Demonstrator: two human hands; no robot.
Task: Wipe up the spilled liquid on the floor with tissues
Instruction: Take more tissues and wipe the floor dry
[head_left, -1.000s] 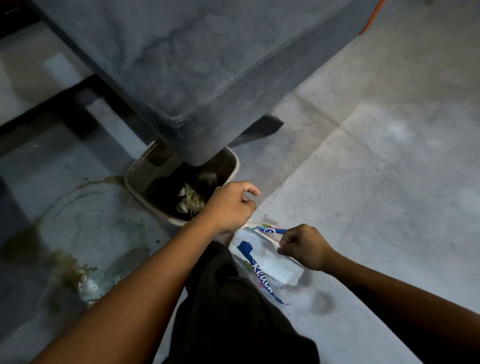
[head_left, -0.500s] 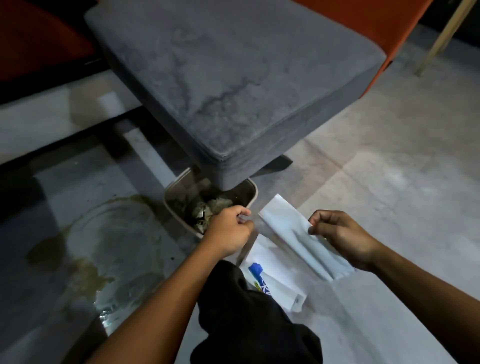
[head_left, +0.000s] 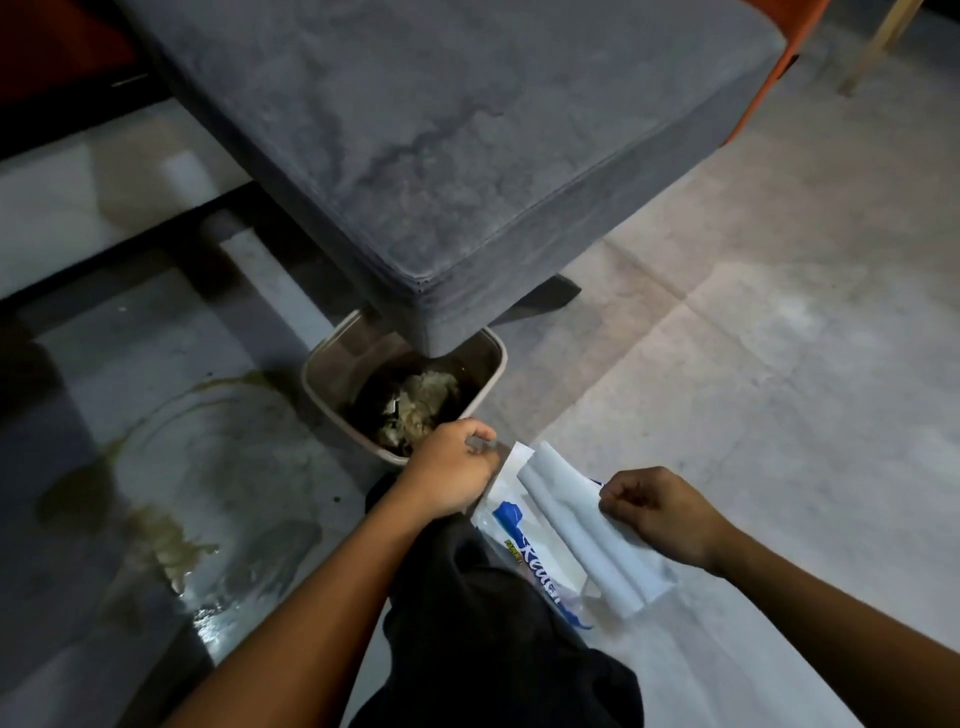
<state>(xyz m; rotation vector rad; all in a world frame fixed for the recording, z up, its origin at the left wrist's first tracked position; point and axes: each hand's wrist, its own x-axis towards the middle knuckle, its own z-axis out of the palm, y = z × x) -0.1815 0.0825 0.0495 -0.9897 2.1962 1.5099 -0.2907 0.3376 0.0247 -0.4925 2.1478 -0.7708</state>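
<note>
A yellowish-brown spill (head_left: 171, 535) spreads over the grey floor at the lower left, with a wet shine at its near edge. The white-and-blue tissue pack (head_left: 511, 525) lies on the floor beside my knee. My left hand (head_left: 452, 467) grips the pack's plastic edge with curled fingers. My right hand (head_left: 660, 512) pinches the corner of a clean white tissue (head_left: 587, 545), pulled out and hanging folded above the pack.
A small beige bin (head_left: 322, 379) with soaked used tissues (head_left: 421, 402) stands just beyond my left hand, partly under the corner of a grey cushioned seat (head_left: 467, 156). My dark trouser leg (head_left: 493, 623) is between my arms. Dry floor lies to the right.
My right hand has drawn a tissue out of the pack and now holds it lower and closer to me. My left hand came down to the pack's edge. The view tilted up.
</note>
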